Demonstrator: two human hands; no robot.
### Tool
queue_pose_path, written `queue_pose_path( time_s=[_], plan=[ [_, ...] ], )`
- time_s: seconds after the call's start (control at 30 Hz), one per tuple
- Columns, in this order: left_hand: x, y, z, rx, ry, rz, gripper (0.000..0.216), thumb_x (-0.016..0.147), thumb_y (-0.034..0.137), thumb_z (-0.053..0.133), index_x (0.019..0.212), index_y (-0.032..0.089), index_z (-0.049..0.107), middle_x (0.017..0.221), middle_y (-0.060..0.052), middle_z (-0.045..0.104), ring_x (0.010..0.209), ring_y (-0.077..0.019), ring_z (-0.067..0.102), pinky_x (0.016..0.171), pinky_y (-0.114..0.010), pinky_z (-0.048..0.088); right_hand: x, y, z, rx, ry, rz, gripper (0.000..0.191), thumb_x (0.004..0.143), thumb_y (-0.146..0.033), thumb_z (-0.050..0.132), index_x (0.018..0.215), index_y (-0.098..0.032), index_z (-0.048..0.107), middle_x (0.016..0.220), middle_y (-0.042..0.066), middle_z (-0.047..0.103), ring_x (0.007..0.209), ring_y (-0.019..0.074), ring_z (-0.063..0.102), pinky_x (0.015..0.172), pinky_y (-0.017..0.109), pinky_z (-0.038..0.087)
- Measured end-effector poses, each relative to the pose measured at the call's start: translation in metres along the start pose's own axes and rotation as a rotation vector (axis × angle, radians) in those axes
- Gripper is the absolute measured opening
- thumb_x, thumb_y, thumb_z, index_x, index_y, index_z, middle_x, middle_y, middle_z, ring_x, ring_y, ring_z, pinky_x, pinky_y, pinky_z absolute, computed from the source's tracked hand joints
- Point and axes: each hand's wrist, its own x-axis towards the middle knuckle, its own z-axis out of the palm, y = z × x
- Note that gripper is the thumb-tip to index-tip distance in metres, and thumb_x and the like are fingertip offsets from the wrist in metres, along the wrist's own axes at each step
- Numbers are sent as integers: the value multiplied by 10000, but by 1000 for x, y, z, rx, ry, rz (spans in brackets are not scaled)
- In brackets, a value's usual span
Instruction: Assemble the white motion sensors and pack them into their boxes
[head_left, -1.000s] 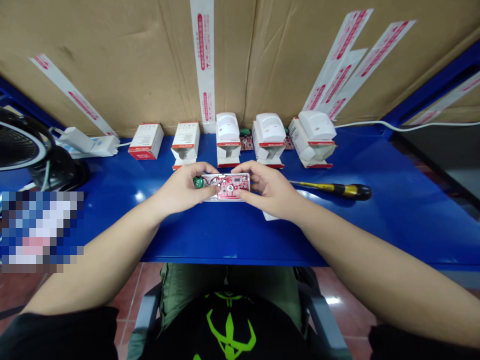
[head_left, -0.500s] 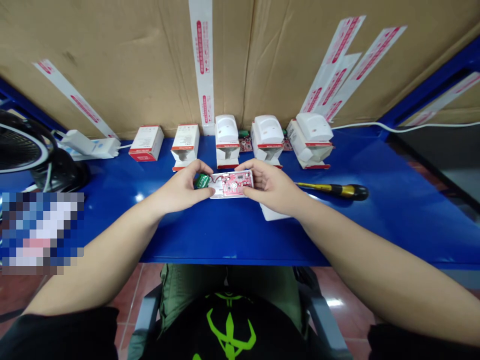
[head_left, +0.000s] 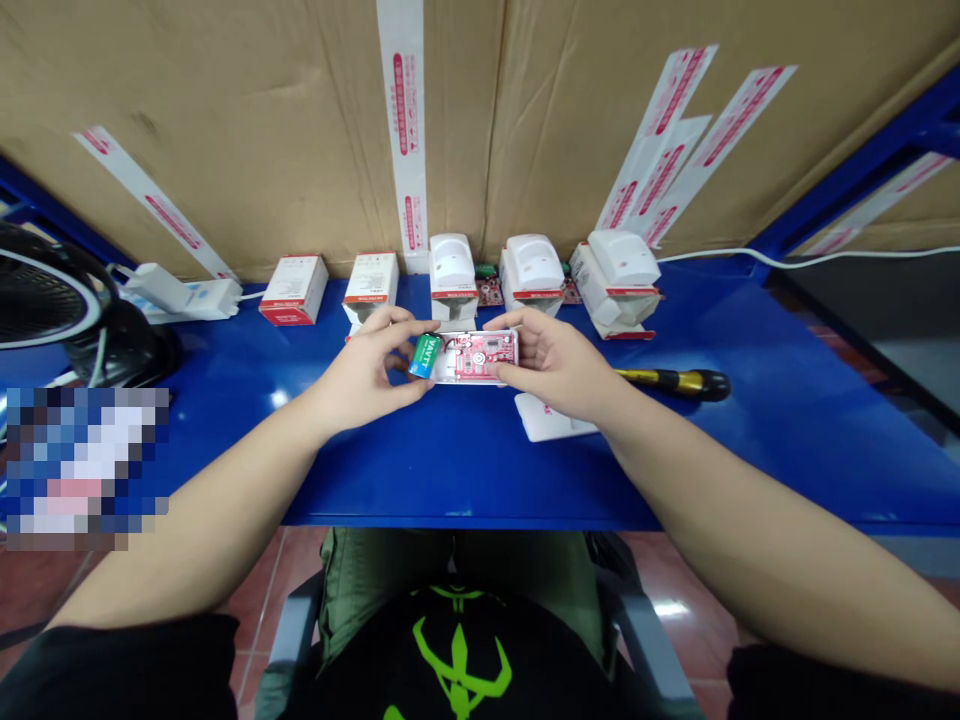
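Open white device base (head_left: 480, 358) with red circuit board (head_left: 480, 356) showing, held just above the blue desk (head_left: 450, 470), in front of the row of boxes. Green battery (head_left: 425, 355) at its left end, pinched between thumb and fingers of the left hand (head_left: 367, 375). Right hand (head_left: 551, 365) curled round the base's right end, fingers closed on it. White cover (head_left: 551, 418) flat on the desk under the right wrist. Yellow-and-black screwdriver (head_left: 675, 381) lying just right of that hand. Three white sensors (head_left: 532, 262) propped on boxes behind.

Glossy blue metal bench (head_left: 750, 440) under my hands, matt brown cardboard (head_left: 262, 130) behind, smooth white plastic cover (head_left: 551, 420).
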Motion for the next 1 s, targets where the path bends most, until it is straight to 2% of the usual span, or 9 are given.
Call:
queue_pose_path(
  time_s=[0.1, 0.2, 0.27, 0.37, 0.43, 0.53, 0.7, 0.83, 1.0],
  plan=[
    [1, 2, 0, 98, 15, 64, 549, 849, 375, 927, 1358, 252, 762, 1260, -80, 629, 906, -175, 657, 895, -404, 674, 0, 1, 3, 48, -14, -5, 411, 818, -255, 808, 1190, -236, 635, 1019, 48, 781, 921, 226, 756, 835, 416, 648],
    [3, 3, 1, 114, 45, 105, 567, 826, 466, 962, 1320, 250, 787, 1252, -92, 681, 1076, -245, 695, 957, -429, 665, 0, 0, 6, 110, -28, -4, 415, 816, -271, 819, 1176, -242, 614, 1061, 56, 791, 958, 232, 766, 869, 428, 656],
    [2, 2, 3, 43, 29, 86, 582, 842, 475, 953, 1351, 248, 781, 1295, -107, 713, 1133, -265, 715, 936, -413, 672, 0, -2, 8, 152, -29, 9, 419, 814, -284, 838, 1163, -248, 609, 1064, 54, 794, 962, 231, 770, 858, 417, 657],
    [1, 0, 9, -210, -22, -16, 685, 857, 450, 948, 1466, 238, 717, 1354, -131, 747, 971, -222, 765, 822, -360, 686, -1, -6, 8, 205, -14, 33, 423, 810, -300, 875, 1141, -253, 617, 1052, 44, 798, 959, 224, 770, 844, 393, 655],
    [1, -1, 11, -401, -64, -78, 750, 852, 410, 960, 1522, 236, 671, 1308, -128, 778, 899, -202, 780, 799, -345, 691, -1, -8, 8, 221, -2, 38, 430, 809, -311, 898, 1136, -257, 623, 1055, 38, 799, 972, 220, 768, 864, 392, 656],
    [2, -1, 11, -578, -90, -122, 659, 898, 357, 927, 1497, 239, 681, 1162, -89, 807, 906, -200, 796, 822, -335, 704, -1, -9, 8, 236, -4, 25, 449, 806, -322, 919, 1140, -262, 625, 1074, 36, 797, 996, 220, 766, 884, 397, 661],
    [4, 1, 12, -658, -68, -141, 528, 907, 300, 919, 1386, 230, 707, 1051, -42, 795, 856, -164, 783, 770, -274, 704, -1, -9, 11, 257, -35, 3, 450, 817, -321, 916, 1150, -262, 619, 1088, 37, 796, 992, 216, 768, 831, 377, 668],
    [5, 0, 9, -741, -100, -242, 449, 899, 335, 931, 1287, 221, 735, 1022, -30, 800, 844, -151, 786, 739, -239, 692, -1, -7, 9, 247, -77, -8, 445, 840, -335, 908, 1167, -254, 618, 1120, 49, 795, 1004, 216, 769, 858, 385, 668],
    [6, -2, 3, -763, -128, -281, 508, 896, 345, 939, 1341, 218, 728, 1039, -41, 816, 873, -168, 797, 769, -268, 695, 0, -4, 6, 258, -99, -18, 419, 860, -316, 886, 1173, -248, 616, 1125, 54, 791, 987, 204, 761, 846, 370, 658]
  ],
)
